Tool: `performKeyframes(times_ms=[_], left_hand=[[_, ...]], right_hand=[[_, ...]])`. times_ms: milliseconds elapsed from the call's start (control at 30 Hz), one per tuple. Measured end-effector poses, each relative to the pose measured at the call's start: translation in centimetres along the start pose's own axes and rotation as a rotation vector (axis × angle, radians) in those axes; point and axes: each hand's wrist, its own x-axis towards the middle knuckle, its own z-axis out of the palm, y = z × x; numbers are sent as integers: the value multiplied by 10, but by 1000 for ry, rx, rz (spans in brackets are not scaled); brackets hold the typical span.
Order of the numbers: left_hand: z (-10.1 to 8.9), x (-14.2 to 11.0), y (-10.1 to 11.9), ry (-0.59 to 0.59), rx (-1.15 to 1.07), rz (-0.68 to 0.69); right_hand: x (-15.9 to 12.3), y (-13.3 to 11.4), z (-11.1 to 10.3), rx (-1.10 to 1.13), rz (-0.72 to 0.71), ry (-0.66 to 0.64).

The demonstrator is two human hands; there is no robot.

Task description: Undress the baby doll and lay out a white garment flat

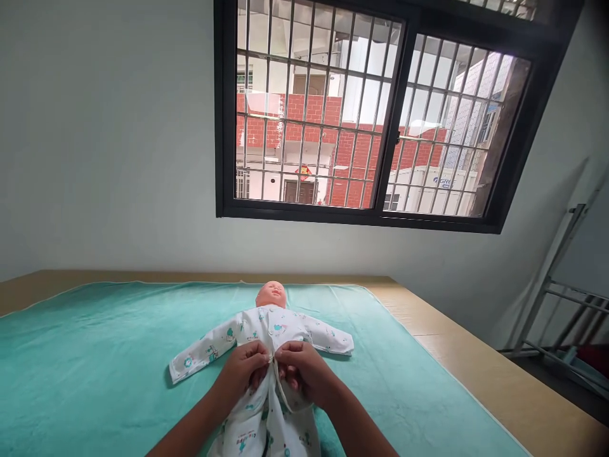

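A baby doll [273, 293] lies on its back, head toward the wall, dressed in a white onesie [280, 322] with green and dark prints. Its sleeves are spread out to both sides. At the middle of the chest, my left hand [250, 365] pinches one front edge of the onesie. Close beside it, my right hand [302, 368] pinches the opposite edge, fingertips nearly meeting. Below the hands the front hangs parted. Whether a button or snap sits between the fingertips is too small to tell. A fastener shows higher on the chest.
A turquoise blanket [118, 355] spreads under the doll over a wooden table [428, 346]. Behind the table stands a white wall with a barred, black-framed window [316, 209]. At the right is a metal rack [537, 317] beyond the table edge.
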Motion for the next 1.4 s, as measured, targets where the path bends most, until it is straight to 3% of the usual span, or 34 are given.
performKeyframes(times_ms=[300,1033,1233,1400], left_hand=[[3,-6,4,-17,135,15],[3,-12,16,-62,106,-2],[3,-13,19,-74,139,-14],[-4,-6,8,-100,134,-11]], right_hand=[[1,1,0,29,-6,4],[2,3,-5,23,-16,-82],[-1,-7,-9,-114,29,-132],[-1,-8,-9,-199,28,-137]])
